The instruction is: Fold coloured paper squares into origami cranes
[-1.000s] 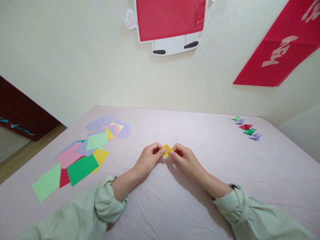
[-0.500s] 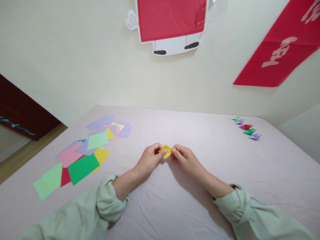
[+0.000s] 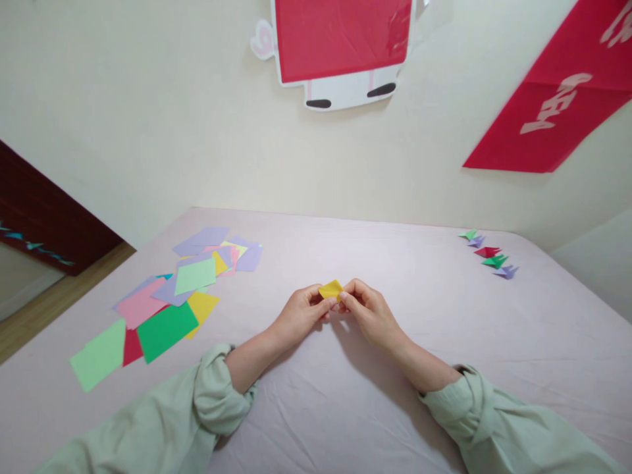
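A small piece of folded yellow paper [image 3: 330, 288] is held just above the middle of the table, its far corner pointing away from me. My left hand [image 3: 303, 313] pinches its left side, thumb along the near edge. At the right side, my right hand [image 3: 368, 311] grips it between thumb and forefinger. The two thumb tips nearly meet at the paper's near edge. Fingers cover the lower part of the paper, so its folds there are hidden.
Loose coloured paper sheets [image 3: 168, 331] lie overlapping on the left of the cloth-covered table [image 3: 345, 408]. Several folded paper cranes [image 3: 488, 253] stand in a slanting row at the far right. Behind the table rises a wall [image 3: 197, 131] with red decorations [image 3: 340, 39].
The yellow paper has turned slightly between my fingers, and a smoother face shows now. Both thumbs have shifted closer together beneath it. The view has moved slightly.
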Action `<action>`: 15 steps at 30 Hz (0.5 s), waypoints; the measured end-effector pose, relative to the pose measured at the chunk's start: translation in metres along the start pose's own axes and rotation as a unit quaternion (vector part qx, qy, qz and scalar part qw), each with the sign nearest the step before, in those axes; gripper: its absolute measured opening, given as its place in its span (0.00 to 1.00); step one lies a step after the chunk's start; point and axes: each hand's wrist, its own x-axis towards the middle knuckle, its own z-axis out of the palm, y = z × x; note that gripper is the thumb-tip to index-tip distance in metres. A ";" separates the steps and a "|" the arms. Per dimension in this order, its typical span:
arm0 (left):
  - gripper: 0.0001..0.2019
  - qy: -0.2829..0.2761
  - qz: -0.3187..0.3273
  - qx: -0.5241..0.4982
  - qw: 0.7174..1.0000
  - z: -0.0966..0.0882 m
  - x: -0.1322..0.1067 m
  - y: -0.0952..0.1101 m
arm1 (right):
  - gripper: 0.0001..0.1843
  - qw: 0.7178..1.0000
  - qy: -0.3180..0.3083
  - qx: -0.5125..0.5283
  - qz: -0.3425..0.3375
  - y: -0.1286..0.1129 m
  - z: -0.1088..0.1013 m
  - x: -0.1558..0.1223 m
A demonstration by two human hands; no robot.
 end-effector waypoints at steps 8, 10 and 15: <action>0.14 0.001 -0.029 -0.003 1.000 0.000 0.001 0.005 | 0.13 1.000 0.013 0.017 -0.001 0.003 0.002 -0.001; 0.16 0.000 -0.032 0.010 0.999 0.000 0.001 0.006 | 0.13 1.000 0.013 0.013 0.004 0.002 0.002 -0.001; 0.18 0.011 -0.024 0.043 0.999 0.003 0.000 0.004 | 0.13 0.999 -0.022 -0.016 0.028 0.001 -0.001 0.000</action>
